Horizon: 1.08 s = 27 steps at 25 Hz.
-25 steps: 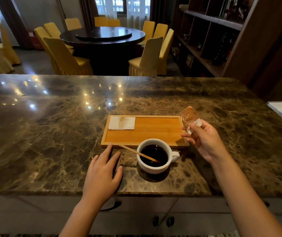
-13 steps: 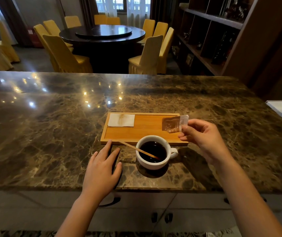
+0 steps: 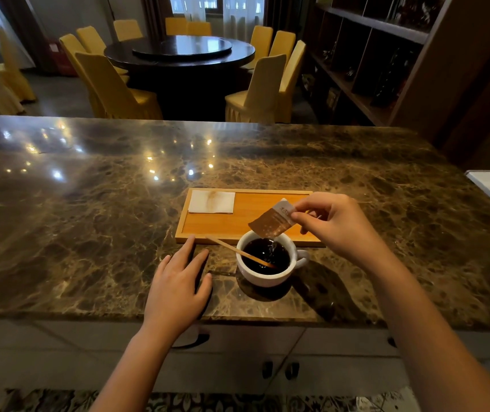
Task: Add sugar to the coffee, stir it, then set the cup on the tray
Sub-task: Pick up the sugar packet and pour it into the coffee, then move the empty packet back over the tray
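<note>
R hand (image 3: 337, 224) pinches sugar packet (image 3: 273, 223) by its white end, torn end tipped down-left right over white ceramic cup (image 3: 263, 275); grains falling into the coffee. Thin wooden stirrer (image 3: 238, 251) leans in cup, long axis up-left toward L hand (image 3: 178, 289), which is flat, empty on glossy marble surface (image 3: 89, 233) w/ fingers spread, nearer the stick. Bamboo tray (image 3: 223, 227) just behind cup.

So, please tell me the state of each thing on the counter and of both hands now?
Sugar packet: open, tilted over the cup, pouring.
Cup: full of coffee, on the counter, not on the tray.
Stir stick: leaning in the cup.
Tray: holds only a napkin.
Left hand: flat, empty.
Right hand: pinching the packet.
</note>
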Motion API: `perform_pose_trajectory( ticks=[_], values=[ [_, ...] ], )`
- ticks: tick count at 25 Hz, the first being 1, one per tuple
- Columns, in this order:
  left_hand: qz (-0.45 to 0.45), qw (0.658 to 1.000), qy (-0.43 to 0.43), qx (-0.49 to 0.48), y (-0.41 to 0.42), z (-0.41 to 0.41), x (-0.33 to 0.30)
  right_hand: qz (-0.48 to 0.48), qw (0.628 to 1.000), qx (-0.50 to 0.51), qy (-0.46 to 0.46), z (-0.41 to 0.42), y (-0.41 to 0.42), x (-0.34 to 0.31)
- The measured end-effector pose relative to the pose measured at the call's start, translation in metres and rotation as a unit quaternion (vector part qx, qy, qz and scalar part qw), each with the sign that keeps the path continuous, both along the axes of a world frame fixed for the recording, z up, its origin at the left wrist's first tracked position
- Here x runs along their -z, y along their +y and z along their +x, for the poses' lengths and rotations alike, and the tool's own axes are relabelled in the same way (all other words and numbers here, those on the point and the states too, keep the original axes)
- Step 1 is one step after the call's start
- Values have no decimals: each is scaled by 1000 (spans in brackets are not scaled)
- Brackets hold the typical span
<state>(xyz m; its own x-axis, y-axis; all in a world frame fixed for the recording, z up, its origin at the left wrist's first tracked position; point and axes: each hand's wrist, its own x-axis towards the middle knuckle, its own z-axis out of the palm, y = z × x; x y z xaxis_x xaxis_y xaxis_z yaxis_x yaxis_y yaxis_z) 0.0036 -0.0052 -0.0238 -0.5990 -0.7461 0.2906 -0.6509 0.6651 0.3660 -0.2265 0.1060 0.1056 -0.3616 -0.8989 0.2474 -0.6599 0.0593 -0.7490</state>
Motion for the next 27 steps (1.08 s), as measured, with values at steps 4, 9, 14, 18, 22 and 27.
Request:
perform_pose_trajectory(
  ticks=[4, 9, 14, 18, 22, 27],
  values=[
    [-1, 1000, 0, 1, 0, 0, 0, -16, 992, 10, -121, -1, 0, 12],
    [-3, 1000, -6, 2, -2, 0, 1, -70, 961, 53, -263, 1, 5, 33],
    [0, 1000, -11, -1, -2, 0, 2, -101, 944, 67, -308, 0, 4, 42],
    [0, 1000, -10, 0, -2, 0, 1, -110, 923, 75, -360, -2, 1, 42],
    [1, 1000, -10, -2, -2, 0, 1, -135, 904, 84, -396, -9, -5, 44],
    [3, 1000, -9, -2, -2, 0, 1, -129, 928, 184, -296, -32, -13, 51]
  ],
)
